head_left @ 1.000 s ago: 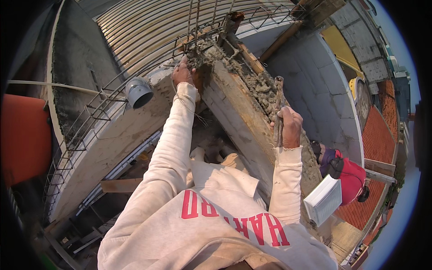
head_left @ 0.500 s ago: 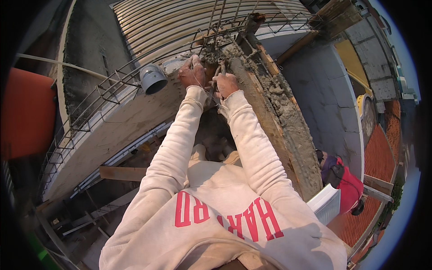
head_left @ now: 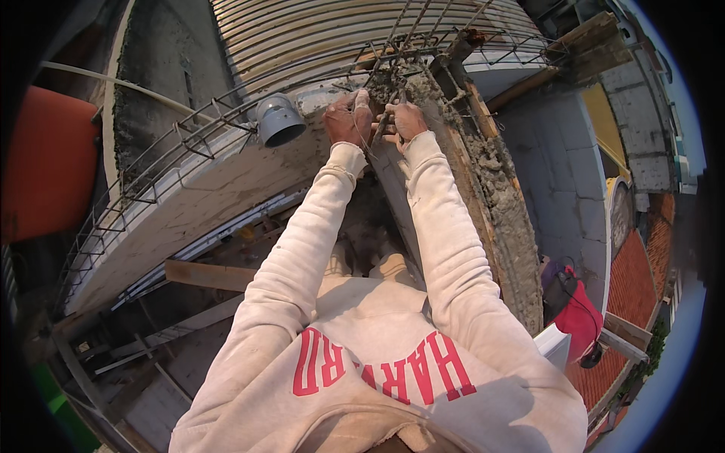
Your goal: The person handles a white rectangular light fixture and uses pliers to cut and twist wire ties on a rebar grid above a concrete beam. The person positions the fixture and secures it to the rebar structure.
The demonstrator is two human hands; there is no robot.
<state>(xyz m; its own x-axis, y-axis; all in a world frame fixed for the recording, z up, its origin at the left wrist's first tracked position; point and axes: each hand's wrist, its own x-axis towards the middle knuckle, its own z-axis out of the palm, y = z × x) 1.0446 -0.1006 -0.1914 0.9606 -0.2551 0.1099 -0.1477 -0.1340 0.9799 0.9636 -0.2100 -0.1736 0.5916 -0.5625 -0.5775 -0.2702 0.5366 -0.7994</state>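
Both my hands are at the top of a concrete-filled timber form, close to upright steel bars. My right hand is closed around a slim dark metal tool that looks like pincers; its working end is hard to see. Just left of it my left hand is closed, knuckles up, and its fingers hide what is in them. Thin wire shows below and between the hands. Rough grey concrete lies around the bar bases just beyond my fingers.
A grey pipe end sticks out left of my hands. Bent rebar runs along the curved wall edge. Corrugated roofing is beyond, an orange tank far left. At right stand a block wall and a person in red.
The view has shifted, so the surroundings and both hands appear farther right. My hands stay close together at the bars, with the tool still in my right hand.
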